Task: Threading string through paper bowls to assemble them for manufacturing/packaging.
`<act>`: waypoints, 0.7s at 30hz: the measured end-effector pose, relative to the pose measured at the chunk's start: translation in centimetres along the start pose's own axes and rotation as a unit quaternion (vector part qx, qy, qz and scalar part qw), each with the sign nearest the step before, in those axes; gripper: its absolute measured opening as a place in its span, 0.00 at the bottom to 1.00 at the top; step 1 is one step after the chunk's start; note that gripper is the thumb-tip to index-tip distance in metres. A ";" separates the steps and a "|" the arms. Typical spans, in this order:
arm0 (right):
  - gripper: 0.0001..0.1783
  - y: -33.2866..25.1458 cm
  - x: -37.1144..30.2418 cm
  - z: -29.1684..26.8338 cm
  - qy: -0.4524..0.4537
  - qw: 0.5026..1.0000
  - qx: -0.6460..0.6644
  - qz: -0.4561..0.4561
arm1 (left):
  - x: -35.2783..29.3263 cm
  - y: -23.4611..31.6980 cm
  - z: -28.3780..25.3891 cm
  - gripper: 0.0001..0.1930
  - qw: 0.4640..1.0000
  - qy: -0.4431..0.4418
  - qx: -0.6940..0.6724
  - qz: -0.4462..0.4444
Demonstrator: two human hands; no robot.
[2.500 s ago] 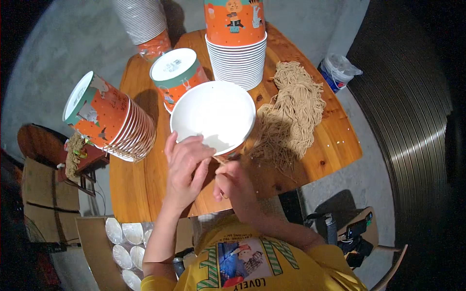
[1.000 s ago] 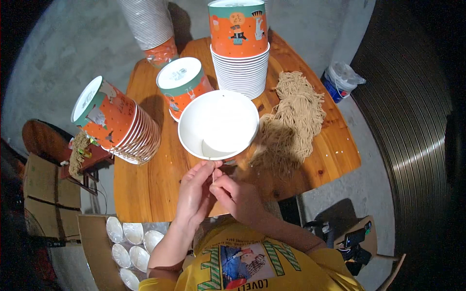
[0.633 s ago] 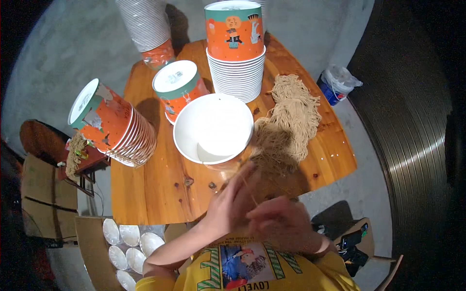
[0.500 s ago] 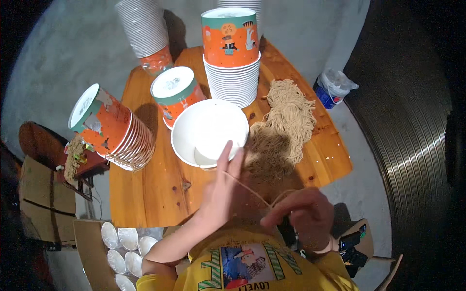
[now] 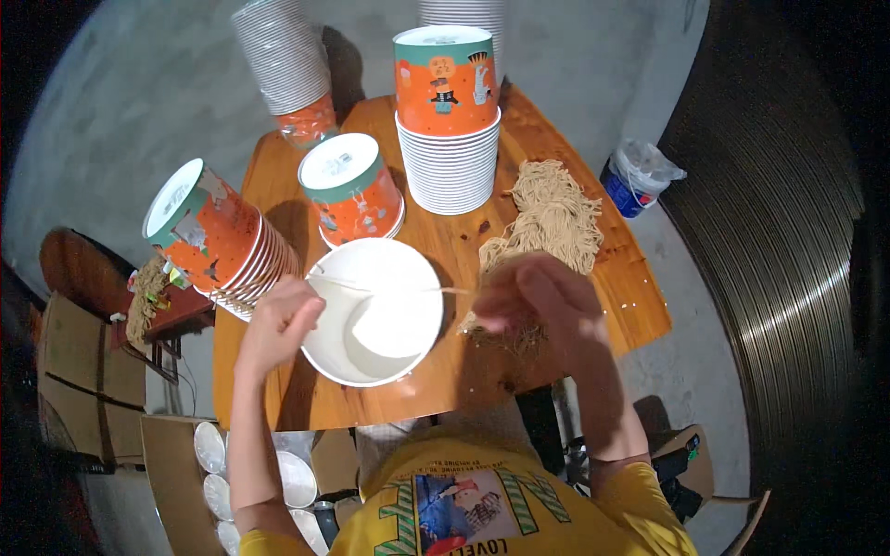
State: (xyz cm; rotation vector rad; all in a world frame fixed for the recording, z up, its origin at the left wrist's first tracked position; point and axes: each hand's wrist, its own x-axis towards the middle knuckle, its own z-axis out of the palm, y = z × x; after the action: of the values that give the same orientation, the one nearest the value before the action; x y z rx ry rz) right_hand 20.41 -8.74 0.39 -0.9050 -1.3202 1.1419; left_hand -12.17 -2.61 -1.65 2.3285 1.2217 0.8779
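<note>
A white paper bucket (image 5: 397, 324) stands on the table, its open mouth tilted toward me. A thin beige cord (image 5: 422, 290) runs across the mouth between my hands. My left hand (image 5: 276, 324) is closed at the bucket's left side, the cord's end reaching its fingers. Over the right side, my right hand (image 5: 547, 296) is curled at the cord's other end, its fingertips partly hidden. Behind that hand lies a heap of beige cords (image 5: 556, 204), partly covered by the hand and its shadow.
Orange and green bucket stacks stand upside down on the wooden table (image 5: 445, 394): a left stack (image 5: 222, 232), a tall back stack (image 5: 445, 157) and a shorter one (image 5: 348, 190). A wrapped stack (image 5: 287, 65) is behind. A lined pail (image 5: 635, 181) sits on the floor at right.
My hands have moved apart: the left to the bucket's left side, the right up and forward. The white bucket now sits nearer to me and its mouth shows deeper. The cord spans it.
</note>
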 end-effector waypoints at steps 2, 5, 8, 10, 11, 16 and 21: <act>0.22 0.9 1.2 0.9 -0.030 0.989 0.136 0.049 | 0.3 -1.1 -0.8 0.14 1.000 -0.015 0.006 0.022; 0.31 2.4 2.0 2.1 -0.106 0.952 0.268 0.103 | 0.2 -1.6 -1.9 0.13 0.998 -0.057 0.013 0.034; 0.33 2.5 2.1 4.0 -0.146 0.939 0.294 0.102 | 0.1 0.3 -2.0 0.08 0.993 0.046 0.076 0.082; 0.43 1.9 1.9 4.6 -0.188 0.962 0.188 0.063 | -0.3 3.0 -0.4 0.04 0.981 0.187 0.048 0.030; 0.43 1.9 1.8 5.0 -0.185 0.962 0.189 0.062 | -0.6 5.4 0.7 0.09 0.981 0.191 -0.008 0.025; 0.58 2.1 1.4 6.4 -0.245 0.922 0.287 0.083 | -0.9 11.3 6.4 0.28 0.970 0.145 0.133 0.144; 0.49 4.7 1.6 5.8 -0.223 0.938 0.265 0.000 | -0.4 11.0 7.8 0.15 0.967 0.194 0.056 0.152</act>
State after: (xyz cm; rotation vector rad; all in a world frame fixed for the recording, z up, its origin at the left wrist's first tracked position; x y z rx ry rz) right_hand 13.99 -6.79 -3.26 -0.2538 -1.2591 1.6641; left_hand -0.51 -9.33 -1.28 2.5581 1.0883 1.4619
